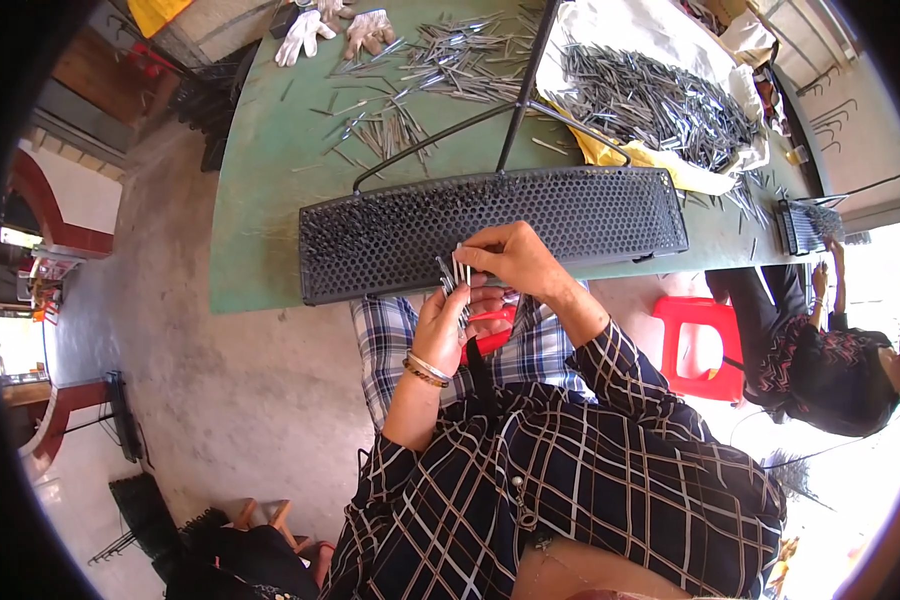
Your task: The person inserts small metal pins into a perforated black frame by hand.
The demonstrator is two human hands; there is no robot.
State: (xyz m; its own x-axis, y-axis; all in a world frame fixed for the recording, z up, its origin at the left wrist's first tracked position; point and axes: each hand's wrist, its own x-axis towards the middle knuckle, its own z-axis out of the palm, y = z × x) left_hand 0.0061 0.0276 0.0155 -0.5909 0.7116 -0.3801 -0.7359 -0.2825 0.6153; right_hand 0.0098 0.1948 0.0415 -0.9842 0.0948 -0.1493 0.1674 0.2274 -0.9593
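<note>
My left hand, with bracelets at its wrist, is closed round a small bunch of thin metal rods that stick up from its fingers. My right hand reaches over from the right and pinches at the rod tips with thumb and fingertips. Both hands are just in front of a long black perforated rack at the table's near edge. Many of the holes on the rack's left side look filled with dark rods; the right side shows more open holes. A bent black metal frame rises behind the rack.
Loose rods lie scattered on the green table. A big heap of rods rests on a white and yellow sack. Work gloves lie at the far left. Rightward are a red stool and another person at a similar rack.
</note>
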